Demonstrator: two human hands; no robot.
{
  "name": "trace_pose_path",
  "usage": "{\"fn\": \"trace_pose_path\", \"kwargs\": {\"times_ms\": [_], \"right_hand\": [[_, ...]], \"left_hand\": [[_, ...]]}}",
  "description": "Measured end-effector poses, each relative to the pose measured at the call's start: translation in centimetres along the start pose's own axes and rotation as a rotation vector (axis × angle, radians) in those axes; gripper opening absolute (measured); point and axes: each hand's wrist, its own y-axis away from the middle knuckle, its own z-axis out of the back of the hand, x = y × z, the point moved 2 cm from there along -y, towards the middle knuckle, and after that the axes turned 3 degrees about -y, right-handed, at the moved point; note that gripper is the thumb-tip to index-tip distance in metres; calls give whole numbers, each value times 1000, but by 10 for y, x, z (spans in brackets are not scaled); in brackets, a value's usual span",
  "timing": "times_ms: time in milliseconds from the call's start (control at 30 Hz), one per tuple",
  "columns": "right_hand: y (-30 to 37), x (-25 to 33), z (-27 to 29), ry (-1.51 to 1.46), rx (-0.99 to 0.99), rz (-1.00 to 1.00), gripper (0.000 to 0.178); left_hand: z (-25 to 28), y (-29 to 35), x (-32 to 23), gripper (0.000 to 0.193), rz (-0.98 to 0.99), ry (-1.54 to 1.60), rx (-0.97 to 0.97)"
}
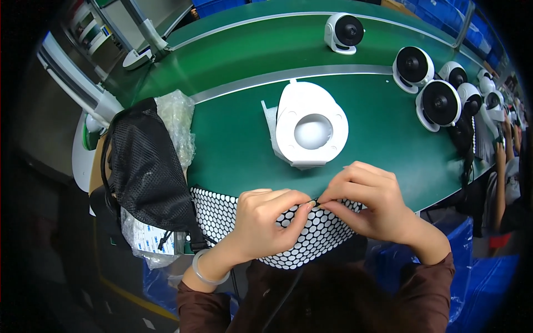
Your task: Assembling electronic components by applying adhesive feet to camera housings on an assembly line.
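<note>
Left hand (264, 219): thumb and forefinger pinched together on top edge of dotted cloth (308, 241). Right hand (369, 200): same pinch, same edge, its fingertips just beside the left's. Exact grip point small, can't tell if a cord's held too. Cloth lies below and left of the fingertips. Beyond them, apart: white piece (290, 105) on green table (233, 139). Black bag (145, 166) left of fingers; fans (438, 103) farther off, right.
</note>
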Motion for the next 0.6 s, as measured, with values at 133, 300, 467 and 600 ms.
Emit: {"fn": "trace_pose_path", "kwargs": {"times_ms": [133, 300, 467, 600], "right_hand": [[-3, 0, -2, -28, -19, -56, 18], [-1, -5, -3, -69, -59, -42, 15], [-4, -9, -3, -73, -30, -58, 13], [-4, -4, -4, -34, 9, -66, 16]], "left_hand": [[0, -2, 2, 4, -5, 13, -19], [1, -2, 0, 5, -3, 3, -4], [-2, 0, 1, 5, -5, 10, -3], [-3, -1, 4, 5, 6, 22, -17]]}}
